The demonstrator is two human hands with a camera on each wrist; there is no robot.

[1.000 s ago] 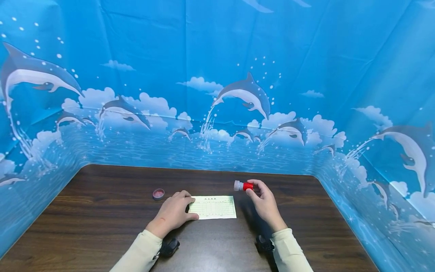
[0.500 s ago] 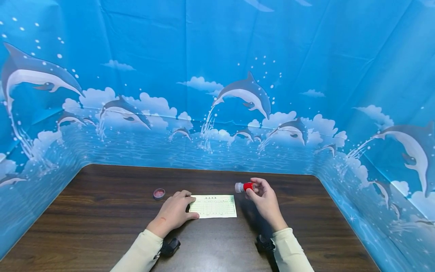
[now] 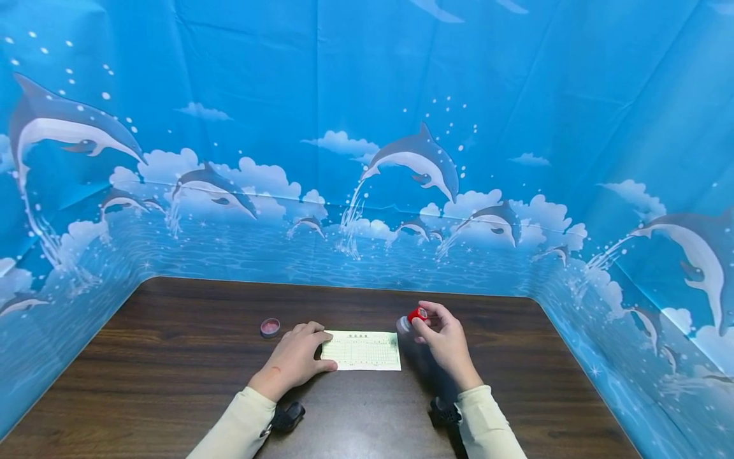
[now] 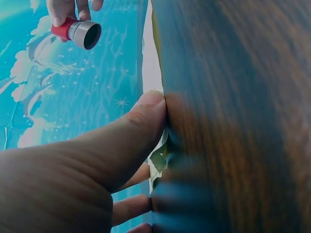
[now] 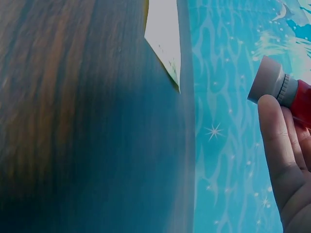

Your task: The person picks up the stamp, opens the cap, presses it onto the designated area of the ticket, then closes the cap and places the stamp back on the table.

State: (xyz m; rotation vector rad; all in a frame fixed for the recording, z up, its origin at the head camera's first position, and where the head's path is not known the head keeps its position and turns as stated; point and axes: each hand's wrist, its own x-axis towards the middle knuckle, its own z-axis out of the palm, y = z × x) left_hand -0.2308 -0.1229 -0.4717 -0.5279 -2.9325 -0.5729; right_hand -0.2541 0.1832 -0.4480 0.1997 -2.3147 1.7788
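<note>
My left hand (image 3: pixel 292 360) rests on the left end of a pale green printed form (image 3: pixel 362 350), thumb at the near corner and forefinger at the far one. In the left wrist view the thumb (image 4: pixel 138 121) presses the form's edge against the tabletop. To the right of the form, my right hand (image 3: pixel 449 347) holds a round stamp (image 3: pixel 417 315) by its red handle above the table. The stamp is tilted, its pale grey end (image 5: pixel 269 80) facing down and left in the head view. A small round cap (image 3: pixel 269 327), reddish inside, lies left of the form.
The dark wood table (image 3: pixel 201 357) has rounded far corners. A blue curtain (image 3: pixel 258 127) printed with dolphins surrounds its back and sides. Dark straps with small devices (image 3: pixel 288 417) sit at both wrists, over pale sleeves.
The right hand has turned the stamp from nearly level to tilted, so its pale end points lower and the handle's top now shows. The left hand keeps its place on the form.
</note>
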